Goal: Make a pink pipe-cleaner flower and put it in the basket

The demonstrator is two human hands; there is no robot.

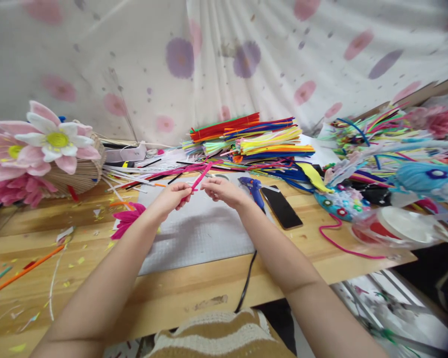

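Observation:
Over the pale grey mat (205, 243), my left hand (179, 195) pinches a bright pink pipe cleaner (200, 177). The pipe cleaner slants up and to the right, with a short pink piece crossing it near the fingertips. My right hand (222, 191) is just right of it, thumb and fingers drawn together; whether they grip anything is too small to see. A dark pink pipe-cleaner flower (129, 219) lies by the mat's left edge, partly behind my left forearm. Right of my right hand rests a blue glue gun (253, 189).
Bundles of coloured pipe cleaners (246, 134) are stacked at the back. A black phone (281, 206) lies beside the glue gun. Large pink and white flowers (56, 140) stand at left. A plastic-wrapped cup (392, 226) sits near the right edge. Orange pipe cleaner (26, 270) and scraps litter the left.

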